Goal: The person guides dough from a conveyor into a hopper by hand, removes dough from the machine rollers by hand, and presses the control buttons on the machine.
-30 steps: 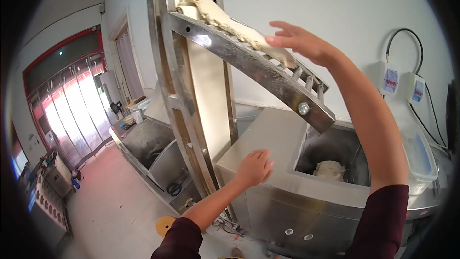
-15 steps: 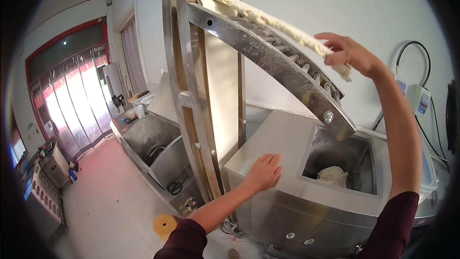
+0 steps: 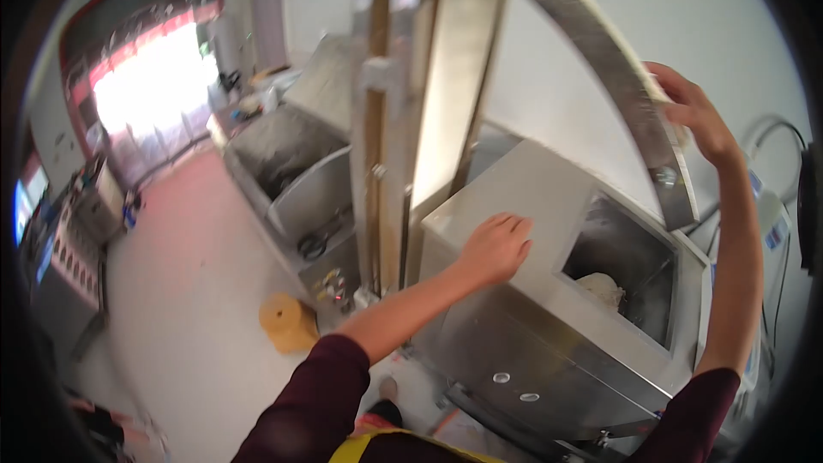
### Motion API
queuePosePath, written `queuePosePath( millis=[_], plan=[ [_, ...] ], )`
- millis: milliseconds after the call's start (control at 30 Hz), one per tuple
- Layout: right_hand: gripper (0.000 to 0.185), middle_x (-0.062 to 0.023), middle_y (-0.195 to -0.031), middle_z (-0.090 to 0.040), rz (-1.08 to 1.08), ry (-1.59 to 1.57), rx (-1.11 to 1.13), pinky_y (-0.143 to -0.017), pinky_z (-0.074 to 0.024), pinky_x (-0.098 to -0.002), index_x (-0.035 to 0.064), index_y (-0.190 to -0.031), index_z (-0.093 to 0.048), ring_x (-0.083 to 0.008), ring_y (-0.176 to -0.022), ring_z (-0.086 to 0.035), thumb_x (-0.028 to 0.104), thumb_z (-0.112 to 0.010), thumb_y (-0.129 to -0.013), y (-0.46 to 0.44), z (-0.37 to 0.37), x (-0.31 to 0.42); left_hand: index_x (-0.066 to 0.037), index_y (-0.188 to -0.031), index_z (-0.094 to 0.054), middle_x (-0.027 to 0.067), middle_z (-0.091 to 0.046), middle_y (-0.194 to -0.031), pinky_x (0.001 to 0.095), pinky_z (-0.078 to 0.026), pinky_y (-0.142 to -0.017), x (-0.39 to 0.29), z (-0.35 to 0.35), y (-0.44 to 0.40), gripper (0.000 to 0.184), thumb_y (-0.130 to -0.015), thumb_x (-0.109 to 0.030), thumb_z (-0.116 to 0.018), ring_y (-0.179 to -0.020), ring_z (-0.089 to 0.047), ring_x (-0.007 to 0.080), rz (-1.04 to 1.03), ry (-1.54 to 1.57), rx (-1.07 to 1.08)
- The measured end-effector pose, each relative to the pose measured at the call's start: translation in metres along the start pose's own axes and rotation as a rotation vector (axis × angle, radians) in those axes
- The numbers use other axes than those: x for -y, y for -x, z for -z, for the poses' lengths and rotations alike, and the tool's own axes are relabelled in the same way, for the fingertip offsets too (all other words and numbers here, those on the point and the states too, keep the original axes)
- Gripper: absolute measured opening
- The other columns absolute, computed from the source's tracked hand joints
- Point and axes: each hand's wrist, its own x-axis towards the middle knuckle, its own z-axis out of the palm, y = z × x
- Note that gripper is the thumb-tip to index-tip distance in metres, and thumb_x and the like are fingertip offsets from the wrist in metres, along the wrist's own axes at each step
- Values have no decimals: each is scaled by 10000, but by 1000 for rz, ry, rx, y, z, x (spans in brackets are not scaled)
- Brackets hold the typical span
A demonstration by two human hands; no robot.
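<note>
Head cam: L hand (image 3: 497,249) loosely open nr smooth steel box (image 3: 523,330); R hand (image 3: 699,120) at pale dough (image 3: 682,135), grip unclear.

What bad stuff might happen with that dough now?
The pale dough in the right hand might slip or tear. That hand is close to the metal rail, so a knock is possible. The machine's opening is uncovered, so loose bits might fall onto the dough lump inside.

No legible text. Blue-marked patch on the switch box (image 3: 774,221), far right on the wall, was too blurred to read. Any markings on the control panel (image 3: 331,286), low beside the yellow roll (image 3: 286,323), were too small to make out.
</note>
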Motion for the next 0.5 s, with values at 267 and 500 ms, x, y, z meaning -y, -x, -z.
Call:
queuePosePath(
  millis=[267, 500],
  plan=[
    [558, -152, -1303, -555, -172, 72, -52, -990, -432, -353, -14, -1388, -448, -247, -1182, -530, 294, -548, -934, 28, -10, 44, 6, -1127, -555, 160, -631, -1007, 429, -440, -938, 10, -17, 5, 367, -833, -201, -629, -1008, -585, 316, -53, 45, -86],
    [412, -232, -1177, -613, 195, 386, -939, -923, -490, -439, -79, -1221, -554, -344, -1120, -585, 253, -515, -981, 142, -44, 159, 1, -1147, -568, 120, -595, -1078, 456, -443, -979, 31, 37, 58, 400, -786, -122, -692, -1055, -562, 304, -397, 447, -177]
  ],
)
